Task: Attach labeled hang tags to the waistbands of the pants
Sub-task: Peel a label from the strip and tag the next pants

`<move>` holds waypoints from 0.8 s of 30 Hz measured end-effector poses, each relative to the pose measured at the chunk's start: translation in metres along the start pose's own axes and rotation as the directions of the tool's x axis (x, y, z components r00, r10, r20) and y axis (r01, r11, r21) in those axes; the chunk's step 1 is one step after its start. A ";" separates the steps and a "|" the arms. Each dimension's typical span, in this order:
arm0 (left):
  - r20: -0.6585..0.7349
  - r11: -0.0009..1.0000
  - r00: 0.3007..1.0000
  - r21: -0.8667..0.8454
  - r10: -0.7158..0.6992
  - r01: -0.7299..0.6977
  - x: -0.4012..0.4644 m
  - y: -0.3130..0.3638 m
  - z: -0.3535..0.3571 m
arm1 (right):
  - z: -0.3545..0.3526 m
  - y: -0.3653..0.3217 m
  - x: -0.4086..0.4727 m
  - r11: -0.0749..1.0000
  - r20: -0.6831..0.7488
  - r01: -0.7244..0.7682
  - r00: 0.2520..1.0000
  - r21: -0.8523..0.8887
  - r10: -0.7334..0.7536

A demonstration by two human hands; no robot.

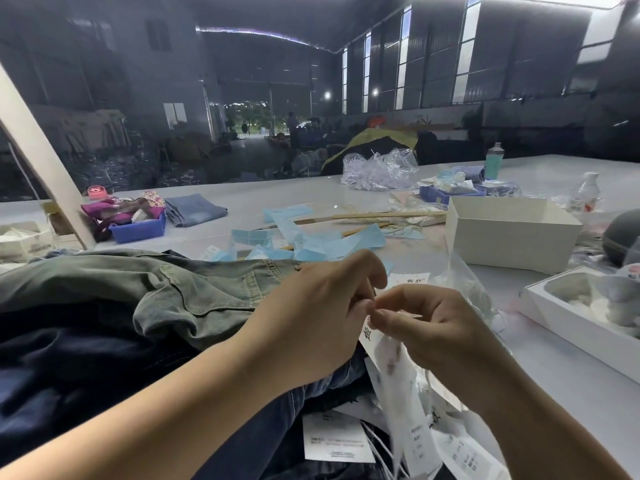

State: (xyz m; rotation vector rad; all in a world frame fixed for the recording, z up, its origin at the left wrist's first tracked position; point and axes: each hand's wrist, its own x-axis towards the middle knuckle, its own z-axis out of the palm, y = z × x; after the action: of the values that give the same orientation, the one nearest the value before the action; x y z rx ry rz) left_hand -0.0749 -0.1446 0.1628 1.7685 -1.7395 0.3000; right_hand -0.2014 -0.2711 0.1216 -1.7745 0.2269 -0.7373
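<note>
At centre frame a hang tag (372,336) is pinched between the fingertips of the left hand (311,317) and right hand (429,327), presumably so its string can be worked. The pants (194,289) are piled on the desk (571,386) at left, within easy reach; more tags (337,441) lie at lower centre.

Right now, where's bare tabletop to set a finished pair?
Free: grey tabletop behind the folded blue jeans, and the strip between the right hand and the shallow white tray. Crowded: blue paper strips mid-table.
</note>
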 end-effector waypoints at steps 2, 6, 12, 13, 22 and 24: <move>-0.009 0.995 0.998 0.082 0.058 -0.057 0.000 0.000 0.004 | -0.002 0.004 0.000 0.999 -0.010 -0.029 1.000 -0.018 0.029; -0.068 0.985 0.996 0.167 0.063 -0.050 0.003 -0.008 0.008 | 0.004 0.015 -0.003 0.993 -0.100 -0.061 0.994 -0.101 0.051; 0.130 0.877 0.991 0.476 0.009 -0.070 0.000 -0.016 0.008 | 0.029 0.030 -0.006 0.997 -0.201 -0.074 0.977 -0.031 0.067; 0.119 0.862 0.993 0.503 0.003 -0.062 0.000 -0.014 0.009 | 0.033 0.030 -0.005 0.997 -0.221 -0.071 0.973 -0.027 0.063; 0.081 0.884 0.992 0.466 -0.093 0.045 0.005 -0.015 0.009 | 0.046 0.028 -0.001 0.999 -0.336 -0.036 0.941 0.039 0.047; 0.060 0.890 0.994 0.454 -0.088 0.051 0.005 -0.014 0.007 | 0.047 0.027 0.000 1.000 -0.364 -0.005 0.931 0.017 0.011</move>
State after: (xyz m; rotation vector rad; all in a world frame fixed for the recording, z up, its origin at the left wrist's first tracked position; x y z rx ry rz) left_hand -0.0627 -0.1538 0.1565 2.1910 -1.7547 0.6580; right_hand -0.1684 -0.2422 0.0891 -1.6096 0.4757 -1.0592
